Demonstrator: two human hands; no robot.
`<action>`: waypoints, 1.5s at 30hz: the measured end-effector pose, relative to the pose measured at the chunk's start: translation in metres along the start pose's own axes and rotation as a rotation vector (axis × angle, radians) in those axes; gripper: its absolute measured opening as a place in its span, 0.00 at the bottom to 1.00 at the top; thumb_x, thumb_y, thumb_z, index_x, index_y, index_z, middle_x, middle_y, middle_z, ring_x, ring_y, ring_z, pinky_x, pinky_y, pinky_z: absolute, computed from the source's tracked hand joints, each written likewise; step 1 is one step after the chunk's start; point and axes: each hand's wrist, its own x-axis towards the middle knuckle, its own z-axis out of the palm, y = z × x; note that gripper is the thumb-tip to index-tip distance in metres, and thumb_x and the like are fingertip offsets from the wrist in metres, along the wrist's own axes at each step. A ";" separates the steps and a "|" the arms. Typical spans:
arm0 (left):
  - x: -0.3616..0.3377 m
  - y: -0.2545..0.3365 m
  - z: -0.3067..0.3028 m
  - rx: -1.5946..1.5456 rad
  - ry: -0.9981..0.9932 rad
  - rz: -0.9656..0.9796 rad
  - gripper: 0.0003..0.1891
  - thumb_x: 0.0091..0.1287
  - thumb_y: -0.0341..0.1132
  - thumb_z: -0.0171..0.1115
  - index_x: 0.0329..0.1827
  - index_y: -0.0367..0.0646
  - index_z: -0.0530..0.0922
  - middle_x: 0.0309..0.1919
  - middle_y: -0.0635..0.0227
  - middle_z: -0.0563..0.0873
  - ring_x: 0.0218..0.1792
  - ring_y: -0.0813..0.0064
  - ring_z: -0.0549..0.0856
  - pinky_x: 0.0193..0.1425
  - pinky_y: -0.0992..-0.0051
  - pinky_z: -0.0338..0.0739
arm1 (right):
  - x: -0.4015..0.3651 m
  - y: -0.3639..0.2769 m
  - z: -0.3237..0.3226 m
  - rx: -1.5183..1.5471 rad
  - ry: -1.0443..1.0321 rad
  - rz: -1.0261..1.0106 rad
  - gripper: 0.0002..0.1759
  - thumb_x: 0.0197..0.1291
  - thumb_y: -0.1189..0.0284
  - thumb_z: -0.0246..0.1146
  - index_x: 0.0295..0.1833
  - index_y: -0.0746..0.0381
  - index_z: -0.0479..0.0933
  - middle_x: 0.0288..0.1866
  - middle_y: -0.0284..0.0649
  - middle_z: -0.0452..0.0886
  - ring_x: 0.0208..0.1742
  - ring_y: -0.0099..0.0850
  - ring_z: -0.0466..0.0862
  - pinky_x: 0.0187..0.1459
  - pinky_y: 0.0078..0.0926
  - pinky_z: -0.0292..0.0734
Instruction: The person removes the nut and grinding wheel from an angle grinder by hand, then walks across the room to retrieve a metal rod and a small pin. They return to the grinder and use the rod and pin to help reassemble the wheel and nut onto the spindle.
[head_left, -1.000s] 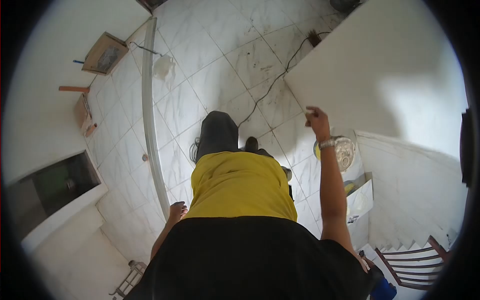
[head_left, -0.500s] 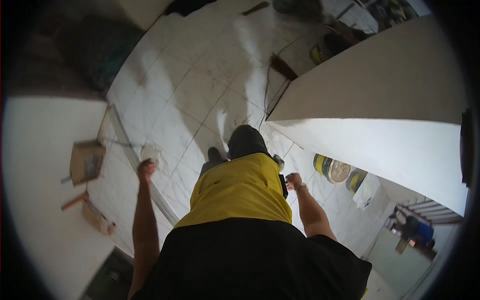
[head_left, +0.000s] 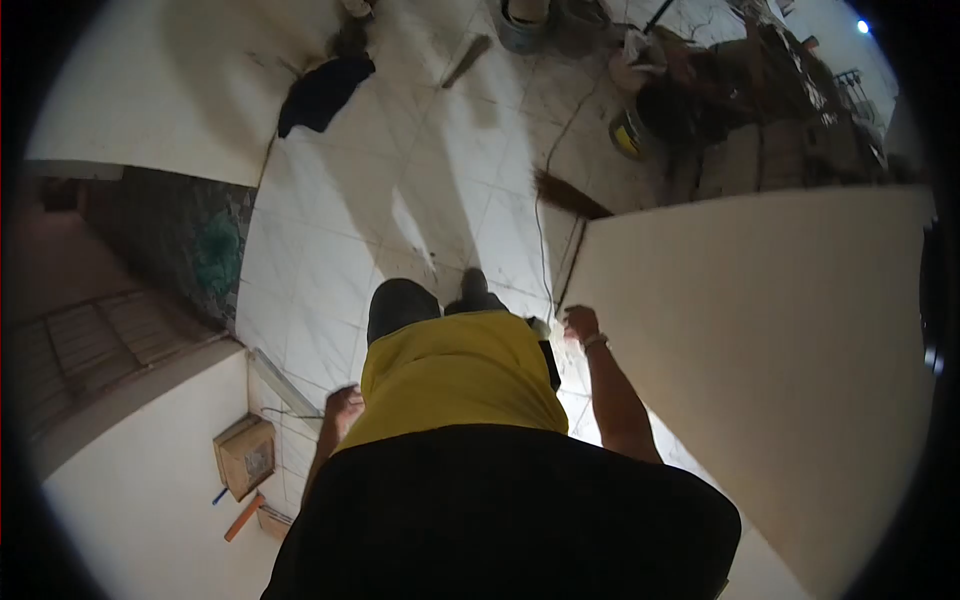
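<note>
My left hand [head_left: 345, 405] hangs beside the yellow shirt [head_left: 455, 370], near the end of a long metal bar [head_left: 285, 382] on the tiled floor; its fingers are partly curled and too dim to read. On the other side, my right hand [head_left: 580, 325] is held out near the corner of the white wall, with fingers bent and nothing clear in them. A cable [head_left: 543, 235] runs over the floor beyond that hand. A straw broom head [head_left: 568, 195] lies by the wall corner.
Buckets [head_left: 520, 30] and a brush [head_left: 467, 60] are at the top. A dark cloth [head_left: 325, 95] lies by the left wall. A cardboard box [head_left: 246, 457] is at lower left. The low white wall [head_left: 740, 290] stands on the right; cluttered materials lie behind it.
The view has moved forward along the floor and turned. My left hand is now closer to my body; my right hand is farther forward. The yellow buckets by the right wall are out of view.
</note>
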 end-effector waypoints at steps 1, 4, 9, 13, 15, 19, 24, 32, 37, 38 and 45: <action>0.004 0.005 0.009 -0.052 0.033 -0.164 0.21 0.70 0.42 0.64 0.58 0.36 0.78 0.47 0.57 0.86 0.46 0.59 0.86 0.48 0.62 0.81 | 0.024 -0.063 -0.024 0.421 0.135 0.122 0.13 0.70 0.67 0.55 0.52 0.60 0.80 0.36 0.41 0.84 0.23 0.33 0.85 0.24 0.33 0.86; 0.022 0.056 0.011 0.341 0.108 -0.176 0.31 0.73 0.56 0.55 0.59 0.33 0.80 0.52 0.49 0.86 0.56 0.56 0.84 0.62 0.58 0.77 | 0.073 -0.237 -0.100 0.384 0.151 0.065 0.17 0.67 0.64 0.61 0.55 0.63 0.79 0.38 0.41 0.83 0.23 0.31 0.84 0.26 0.31 0.86; 0.062 0.253 0.037 0.207 0.177 -0.059 0.41 0.73 0.68 0.38 0.57 0.34 0.82 0.54 0.52 0.87 0.56 0.52 0.84 0.62 0.58 0.74 | 0.178 -0.385 -0.152 0.494 0.333 0.072 0.18 0.66 0.60 0.63 0.49 0.65 0.80 0.38 0.41 0.83 0.21 0.28 0.80 0.24 0.27 0.82; 0.198 0.439 0.029 0.183 0.021 -0.067 0.39 0.74 0.67 0.35 0.55 0.42 0.84 0.51 0.61 0.89 0.53 0.60 0.84 0.62 0.59 0.72 | 0.217 -0.400 -0.133 0.505 0.251 0.266 0.15 0.69 0.63 0.56 0.34 0.63 0.76 0.24 0.37 0.75 0.16 0.28 0.74 0.19 0.27 0.73; 0.252 0.567 0.054 0.355 0.082 0.022 0.33 0.76 0.60 0.39 0.53 0.43 0.86 0.49 0.63 0.89 0.48 0.70 0.85 0.55 0.65 0.75 | 0.204 -0.446 -0.110 0.550 0.260 0.449 0.20 0.69 0.65 0.53 0.24 0.61 0.73 0.16 0.33 0.70 0.13 0.28 0.69 0.17 0.28 0.69; 0.302 0.819 0.152 0.277 0.112 0.483 0.22 0.71 0.49 0.58 0.45 0.35 0.87 0.36 0.63 0.90 0.31 0.77 0.83 0.37 0.76 0.76 | 0.216 -0.456 -0.085 -0.031 -0.057 0.354 0.19 0.70 0.66 0.53 0.25 0.62 0.72 0.17 0.38 0.69 0.15 0.29 0.70 0.23 0.32 0.73; 0.346 1.017 0.257 0.569 0.052 0.750 0.16 0.66 0.43 0.62 0.44 0.39 0.88 0.36 0.66 0.89 0.31 0.77 0.82 0.38 0.74 0.76 | 0.293 -0.461 -0.107 -0.417 -0.186 0.202 0.13 0.69 0.65 0.57 0.41 0.62 0.81 0.33 0.43 0.82 0.32 0.34 0.82 0.37 0.41 0.83; 0.464 0.948 0.225 0.759 0.075 0.307 0.11 0.69 0.39 0.62 0.43 0.42 0.87 0.40 0.68 0.89 0.38 0.73 0.87 0.43 0.71 0.81 | 0.604 -0.494 -0.299 -0.728 0.092 -0.092 0.13 0.60 0.63 0.61 0.34 0.59 0.84 0.29 0.39 0.87 0.29 0.36 0.87 0.31 0.38 0.82; 0.431 0.942 0.237 1.593 -0.138 0.623 0.09 0.62 0.41 0.67 0.31 0.47 0.82 0.23 0.65 0.82 0.26 0.65 0.84 0.30 0.62 0.74 | 0.662 -0.808 -0.491 0.478 0.388 0.230 0.18 0.73 0.62 0.56 0.58 0.63 0.79 0.36 0.36 0.84 0.24 0.26 0.81 0.27 0.28 0.82; 0.448 0.963 0.249 1.625 -0.148 0.606 0.09 0.61 0.42 0.67 0.31 0.47 0.81 0.22 0.64 0.81 0.26 0.65 0.83 0.29 0.62 0.73 | 0.680 -0.834 -0.513 0.488 0.379 0.197 0.18 0.73 0.62 0.57 0.58 0.63 0.79 0.36 0.36 0.84 0.24 0.26 0.81 0.27 0.27 0.82; 0.622 1.187 0.353 1.284 -0.167 0.160 0.11 0.61 0.44 0.66 0.32 0.46 0.81 0.24 0.64 0.81 0.27 0.62 0.82 0.30 0.62 0.72 | 0.794 -0.839 -0.540 0.889 0.348 0.172 0.17 0.71 0.62 0.60 0.55 0.63 0.80 0.35 0.38 0.84 0.26 0.27 0.82 0.28 0.28 0.82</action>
